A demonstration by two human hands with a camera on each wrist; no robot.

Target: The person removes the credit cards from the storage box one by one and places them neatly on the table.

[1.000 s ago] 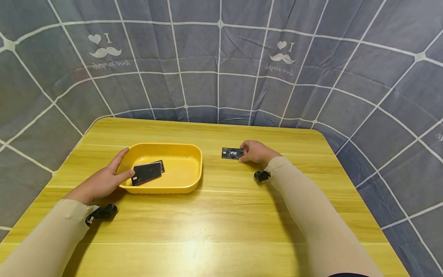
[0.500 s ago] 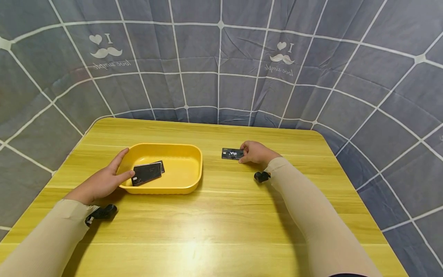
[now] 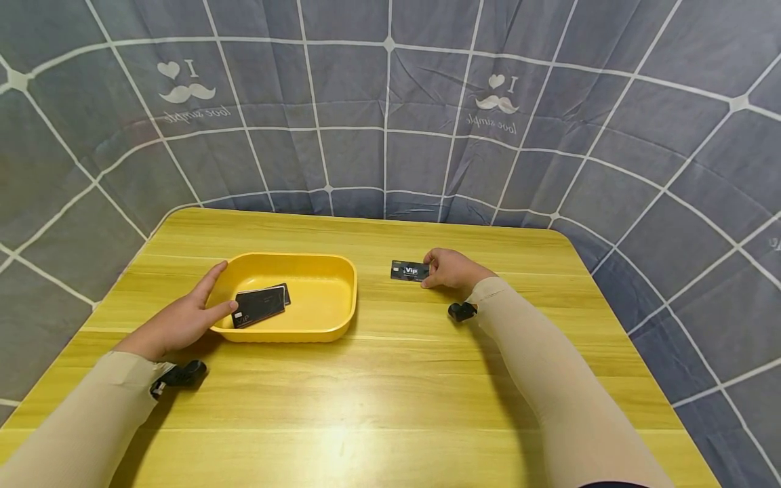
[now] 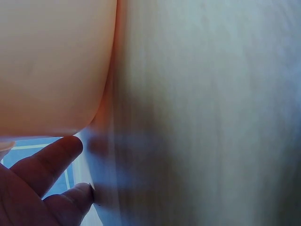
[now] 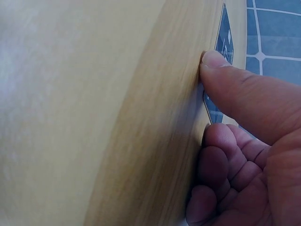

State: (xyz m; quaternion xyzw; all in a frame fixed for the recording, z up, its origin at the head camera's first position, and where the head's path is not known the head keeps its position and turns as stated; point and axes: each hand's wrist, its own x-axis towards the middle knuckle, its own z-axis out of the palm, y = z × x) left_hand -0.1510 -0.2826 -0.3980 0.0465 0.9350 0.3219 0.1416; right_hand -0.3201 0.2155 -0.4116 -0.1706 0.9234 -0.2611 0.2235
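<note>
A yellow plastic tray [image 3: 317, 334] stands on the table left of centre. Two dark cards lie overlapped inside it; the upper is a black VIP card [image 3: 259, 306], and the lower card [image 3: 287, 293] is mostly covered. The left hand [image 3: 183, 318] holds the tray's left end, thumb over the rim near the black card and fingers along the outside. In the left wrist view, fingertips [image 4: 70, 145] show beside the tray wall. Farther right, the right hand [image 3: 454, 268] pinches the right end of another black Vip card [image 3: 405, 270], which lies flat on the table.
The yellow wood-grain table [image 3: 390, 407] spans the foreground. A grey curtain [image 3: 366, 102] with white grid lines hangs behind its far edge. Small black wrist cameras [image 3: 183, 374] sit at both cuffs.
</note>
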